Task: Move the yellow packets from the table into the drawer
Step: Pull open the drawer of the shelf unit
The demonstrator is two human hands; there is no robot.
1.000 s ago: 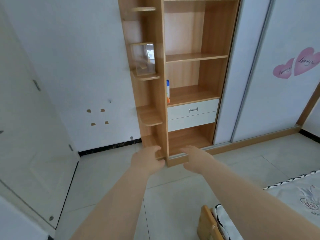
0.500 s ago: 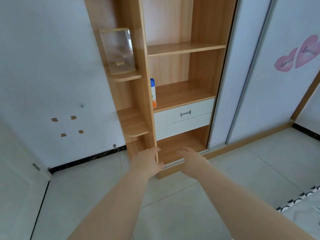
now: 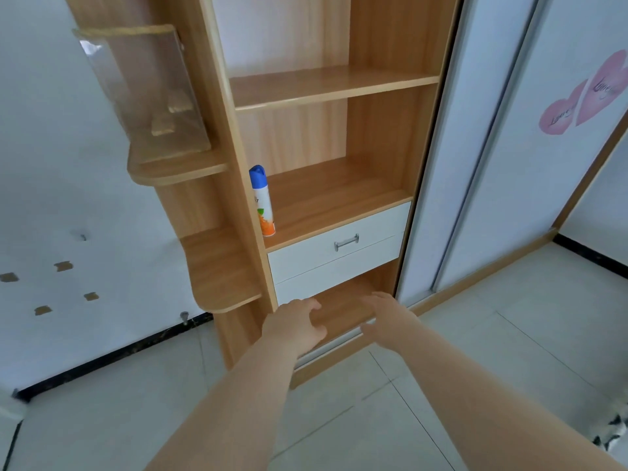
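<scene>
Below the white drawer (image 3: 338, 244) of the wooden shelf unit (image 3: 334, 90), both bare arms reach forward: the left hand (image 3: 295, 326) and right hand (image 3: 387, 317) are empty, fingers loosely spread. That drawer sits closed just above them, its metal handle (image 3: 346, 242) untouched. A spray can (image 3: 262, 201) stands on the shelf above.

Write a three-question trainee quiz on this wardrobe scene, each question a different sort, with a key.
1. True or false: the white drawer is pulled open.
2. Multiple choice: the spray can stands on
A. the floor
B. the shelf directly above the drawer
C. a curved side shelf
3. Fill in: the left hand and right hand both hold ____.

Key
1. False: it is shut, its metal handle untouched.
2. B
3. nothing: both are empty, and no yellow packets are in view.
</scene>
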